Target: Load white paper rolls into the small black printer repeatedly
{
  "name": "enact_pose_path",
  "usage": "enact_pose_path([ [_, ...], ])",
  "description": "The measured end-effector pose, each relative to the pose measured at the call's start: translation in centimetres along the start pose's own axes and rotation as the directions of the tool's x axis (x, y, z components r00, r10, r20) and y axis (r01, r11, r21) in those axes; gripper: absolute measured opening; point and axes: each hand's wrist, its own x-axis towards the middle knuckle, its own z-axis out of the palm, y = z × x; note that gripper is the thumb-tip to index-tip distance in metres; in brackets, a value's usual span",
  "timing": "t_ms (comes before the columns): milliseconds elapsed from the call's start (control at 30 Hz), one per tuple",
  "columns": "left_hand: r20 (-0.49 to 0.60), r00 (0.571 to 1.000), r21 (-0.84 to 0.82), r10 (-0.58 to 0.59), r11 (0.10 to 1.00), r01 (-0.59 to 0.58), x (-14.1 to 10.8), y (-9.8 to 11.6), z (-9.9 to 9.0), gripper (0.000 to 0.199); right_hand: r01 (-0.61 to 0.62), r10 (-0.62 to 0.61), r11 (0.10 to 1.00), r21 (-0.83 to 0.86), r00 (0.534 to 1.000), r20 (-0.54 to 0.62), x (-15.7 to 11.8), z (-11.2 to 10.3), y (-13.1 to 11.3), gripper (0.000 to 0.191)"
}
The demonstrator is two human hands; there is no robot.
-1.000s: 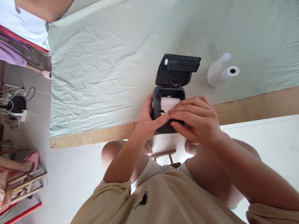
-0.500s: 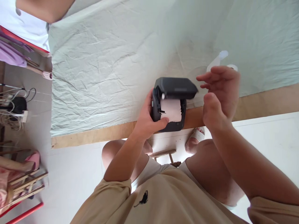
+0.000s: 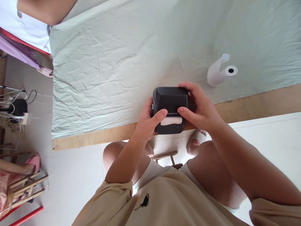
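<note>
black printer (image 3: 172, 98) between left fingers (image 3: 148, 106) and right fingers (image 3: 189, 87)

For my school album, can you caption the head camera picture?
Left hand and right hand hold a black printer, paper showing; a white roll sits nearby.

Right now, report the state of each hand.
Left hand: closed on one side of the black printer.
Right hand: closed on its opposite side.

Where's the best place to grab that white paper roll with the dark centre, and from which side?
I'd probably grip the white cylindrical paper roll around its outside, coming from the right: it seems to stand on end, dark core up, and its loose white strip spreads along the far left.
</note>
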Motion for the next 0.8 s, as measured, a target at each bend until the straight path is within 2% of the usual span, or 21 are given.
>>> enact_pose_path([
  [300,0.02,0.999,-0.016,-0.026,1.0,0.027,0.2,0.2,0.0,0.076,-0.148,0.143,0.986,0.071,0.987,0.074,0.3,-0.3,-0.7,0.061],
  [467,0.025,0.999,-0.097,0.028,0.995,-0.025,0.2,0.1,0.2,0.067,-0.125,0.118,0.99,0.067,0.988,0.099,0.3,-0.6,-0.8,0.063],
  [600,-0.044,0.999,-0.119,0.021,0.993,-0.026,0.4,0.0,0.4,0.063,-0.031,0.028,0.999,0.035,0.996,0.083,0.3,-0.7,-0.9,0.058],
  [700,-0.106,0.994,-0.14,-0.022,0.99,0.007,0.5,-0.1,0.6,0.058,0.036,-0.037,0.999,0.017,0.999,0.033,0.4,-0.8,-1.1,0.051],
  [800,-0.143,0.987,-0.156,-0.076,0.986,0.054,0.5,0.0,0.7,0.057,0.068,-0.069,0.997,0.022,0.997,0.037,0.3,-0.8,-1.0,0.052],
])
